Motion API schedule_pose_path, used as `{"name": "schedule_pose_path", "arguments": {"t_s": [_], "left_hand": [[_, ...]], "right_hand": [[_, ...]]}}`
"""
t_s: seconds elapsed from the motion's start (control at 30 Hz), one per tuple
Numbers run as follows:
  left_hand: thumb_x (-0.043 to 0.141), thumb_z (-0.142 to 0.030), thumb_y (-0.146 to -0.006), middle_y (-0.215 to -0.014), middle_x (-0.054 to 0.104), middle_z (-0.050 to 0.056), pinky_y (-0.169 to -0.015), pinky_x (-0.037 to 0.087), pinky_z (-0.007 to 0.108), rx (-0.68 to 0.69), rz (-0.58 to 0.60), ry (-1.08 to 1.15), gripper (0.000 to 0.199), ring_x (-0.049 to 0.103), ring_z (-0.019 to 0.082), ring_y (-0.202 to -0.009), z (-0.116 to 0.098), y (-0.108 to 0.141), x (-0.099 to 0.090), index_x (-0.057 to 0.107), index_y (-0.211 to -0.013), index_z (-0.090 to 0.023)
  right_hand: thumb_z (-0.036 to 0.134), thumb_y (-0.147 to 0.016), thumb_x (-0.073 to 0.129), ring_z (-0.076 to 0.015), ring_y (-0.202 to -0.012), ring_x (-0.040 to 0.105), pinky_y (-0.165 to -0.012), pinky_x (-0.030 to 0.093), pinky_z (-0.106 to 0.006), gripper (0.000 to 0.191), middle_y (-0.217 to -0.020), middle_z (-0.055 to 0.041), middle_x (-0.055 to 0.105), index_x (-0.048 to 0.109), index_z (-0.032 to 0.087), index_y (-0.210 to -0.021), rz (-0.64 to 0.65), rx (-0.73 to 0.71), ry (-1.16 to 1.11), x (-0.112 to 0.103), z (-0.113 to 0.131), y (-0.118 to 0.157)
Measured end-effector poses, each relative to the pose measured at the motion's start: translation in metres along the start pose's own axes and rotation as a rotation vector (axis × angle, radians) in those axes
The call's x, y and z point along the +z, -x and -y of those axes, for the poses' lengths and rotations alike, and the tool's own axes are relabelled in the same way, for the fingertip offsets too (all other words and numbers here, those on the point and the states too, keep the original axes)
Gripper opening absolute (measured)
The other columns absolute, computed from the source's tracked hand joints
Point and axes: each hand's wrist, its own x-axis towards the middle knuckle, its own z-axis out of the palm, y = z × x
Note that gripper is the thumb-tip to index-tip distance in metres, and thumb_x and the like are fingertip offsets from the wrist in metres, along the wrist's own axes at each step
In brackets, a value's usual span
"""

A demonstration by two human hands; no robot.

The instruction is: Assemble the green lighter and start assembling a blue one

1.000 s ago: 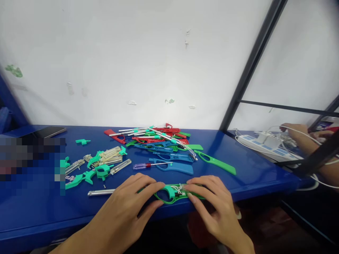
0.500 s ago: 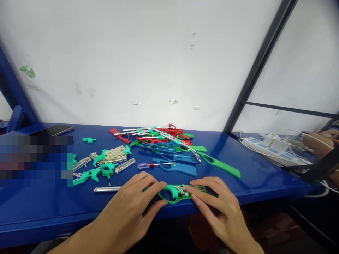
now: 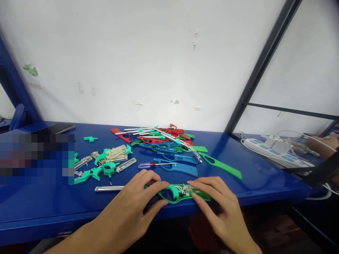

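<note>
The left hand (image 3: pixel 137 201) pinches the green half-shell (image 3: pixel 182 200) between thumb and forefinger, at its finger-loop end. The right hand (image 3: pixel 219 201) has its thumb and fingertips closed about the clear tank (image 3: pixel 190 189) lying in the shell's handle; how hard they press, I cannot tell. The shell lies open side up at the front edge of the blue table (image 3: pixel 66 204), a teal trigger (image 3: pixel 174 192) and white wires (image 3: pixel 180 189) inside it, a metal tube (image 3: pixel 108 188) running out past the left hand.

It should handle as light, stiff plastic, the tank smooth and a little slippery. The wires look the fragile part, so the safer hold is on the shell's rim and the tank's sides.

Just beyond lie a purple-handled screwdriver (image 3: pixel 145 165) across a blue handle (image 3: pixel 182 168), with loose teal triggers (image 3: pixel 109 170) and clear tanks (image 3: pixel 127 164) to the left. Farther back is a pile of red, blue and green shells (image 3: pixel 169 148).
</note>
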Motion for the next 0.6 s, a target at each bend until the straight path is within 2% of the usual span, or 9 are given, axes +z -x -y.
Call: {"name": "schedule_pose_path", "arguments": {"t_s": [0.13, 0.3, 0.4, 0.47, 0.6], "left_hand": [[0.058, -0.021, -0.109, -0.125, 0.064, 0.006, -0.094, 0.057, 0.031, 0.019, -0.039, -0.044, 0.03, 0.068, 0.021, -0.109, 0.001, -0.001, -0.007, 0.062, -0.138, -0.03], [0.05, -0.021, -0.113, -0.118, 0.071, 0.004, -0.097, 0.053, 0.034, 0.038, -0.155, -0.21, 0.028, 0.066, 0.021, -0.11, 0.024, -0.007, -0.042, 0.071, -0.128, -0.03], [0.049, -0.035, -0.115, -0.114, 0.074, 0.004, -0.091, 0.053, 0.035, -0.028, -0.13, -0.299, 0.027, 0.067, 0.024, -0.109, 0.043, -0.011, -0.068, 0.075, -0.12, -0.03], [0.048, -0.046, -0.115, -0.115, 0.075, 0.005, -0.093, 0.053, 0.037, -0.064, -0.123, -0.339, 0.033, 0.067, 0.026, -0.11, 0.052, -0.012, -0.079, 0.077, -0.116, -0.029], [0.048, -0.047, -0.114, -0.115, 0.074, 0.006, -0.093, 0.055, 0.037, -0.059, -0.009, -0.339, 0.035, 0.068, 0.026, -0.109, 0.053, -0.009, -0.083, 0.078, -0.117, -0.029]], "right_hand": [[0.022, -0.108, 0.065, -0.0211, -0.109, 0.07, -0.093, 0.056, -0.035, 0.029, -0.12, -0.0005, 0.075, 0.071, 0.037, -0.133, 0.005, 0.01, 0.015, 0.0, -0.001, 0.0], [0.025, -0.109, 0.065, -0.022, -0.111, 0.07, -0.094, 0.055, -0.036, 0.031, -0.121, -0.0002, 0.076, 0.069, 0.037, -0.136, 0.006, 0.028, 0.045, 0.002, -0.001, 0.0], [0.027, -0.109, 0.064, -0.0233, -0.112, 0.07, -0.095, 0.055, -0.037, 0.031, -0.122, -0.0007, 0.077, 0.068, 0.037, -0.139, 0.021, 0.042, 0.058, 0.002, 0.0, -0.001], [0.029, -0.109, 0.064, -0.0236, -0.112, 0.07, -0.095, 0.055, -0.037, 0.031, -0.123, -0.0007, 0.077, 0.067, 0.037, -0.139, 0.027, 0.047, 0.064, 0.002, 0.0, -0.001], [0.031, -0.109, 0.065, -0.0245, -0.113, 0.071, -0.095, 0.056, -0.038, 0.029, -0.123, -0.0011, 0.078, 0.069, 0.036, -0.137, 0.035, 0.07, 0.075, 0.0, 0.002, -0.002]]}}
